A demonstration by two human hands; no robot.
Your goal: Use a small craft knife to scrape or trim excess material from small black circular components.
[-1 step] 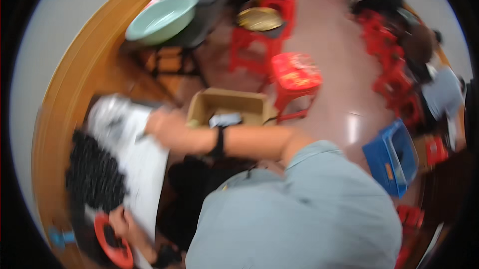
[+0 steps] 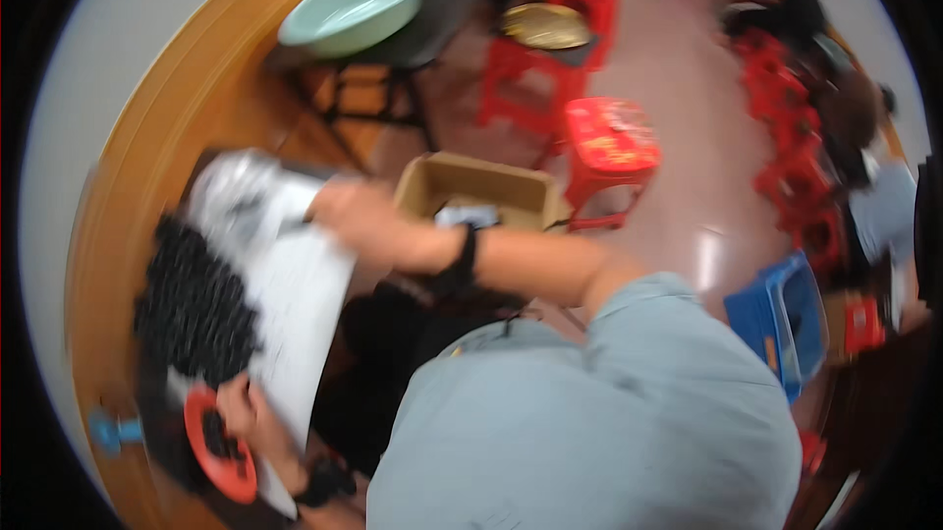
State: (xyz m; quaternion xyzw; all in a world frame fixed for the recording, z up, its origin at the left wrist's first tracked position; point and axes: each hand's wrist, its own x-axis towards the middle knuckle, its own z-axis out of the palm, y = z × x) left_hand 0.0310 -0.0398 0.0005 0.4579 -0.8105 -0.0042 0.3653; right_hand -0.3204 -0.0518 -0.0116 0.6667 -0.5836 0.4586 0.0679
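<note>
Black small, elongated parts lie in a large heap (image 2: 196,304) on the table at the left. Next to the heap's near end, my left hand (image 2: 239,406) is closed at the edge of an orange-red oval tray (image 2: 236,484); dark pieces lie in this tray. What its fingers hold is hidden. My right hand (image 2: 359,221) reaches across to the far end of a white sheet (image 2: 300,304). Its fingers look pinched around a small dark thing, too blurred to name. Beyond those fingertips is a clear plastic bag (image 2: 231,201).
An open cardboard box (image 2: 422,176) stands just past my right forearm. Further off are a pale green basin (image 2: 354,14) on a dark table, a red stool (image 2: 614,137) and a gold tray (image 2: 545,27). A blue crate (image 2: 776,324) stands at right; people sit beyond it.
The view has shifted, so the whole scene sits slightly higher and mostly further right. Both hands keep about the same places relative to the sheet, bag and tray.
</note>
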